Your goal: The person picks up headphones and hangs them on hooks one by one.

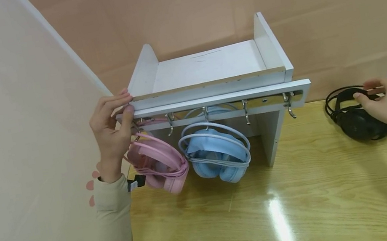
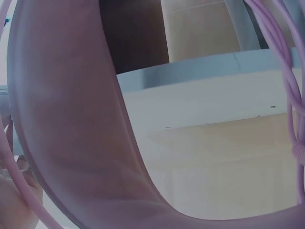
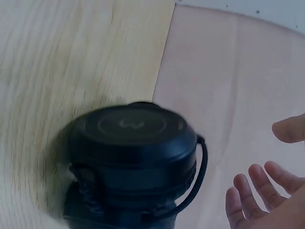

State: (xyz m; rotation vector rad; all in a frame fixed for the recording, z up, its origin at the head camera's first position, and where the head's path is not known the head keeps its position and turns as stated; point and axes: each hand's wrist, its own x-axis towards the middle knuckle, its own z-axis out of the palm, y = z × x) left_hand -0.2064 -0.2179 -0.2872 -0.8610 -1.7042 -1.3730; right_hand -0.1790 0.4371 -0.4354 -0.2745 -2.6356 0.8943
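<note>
My left hand (image 1: 108,128) grips the left end of a white hook shelf (image 1: 213,100), fingers over the top edge and thumb against the front rail. Below that hand, pink headphones (image 1: 162,164) hang from a left-hand hook; their broad pink headband (image 2: 66,109) fills much of the left wrist view. Light blue headphones (image 1: 218,154) hang from the middle hook. At the far right, my right hand (image 1: 386,103) hovers by black headphones (image 1: 361,122) lying on the wooden surface. In the right wrist view its thumb and fingers are spread apart, beside the black earcup (image 3: 133,138).
Two bare metal hooks (image 1: 246,111) show on the right half of the rail. The shelf's side panel (image 1: 273,137) reaches down to the wooden table (image 1: 307,203). A pale panel (image 1: 25,123) stands along the left, and a brown backdrop (image 1: 313,11) lies behind.
</note>
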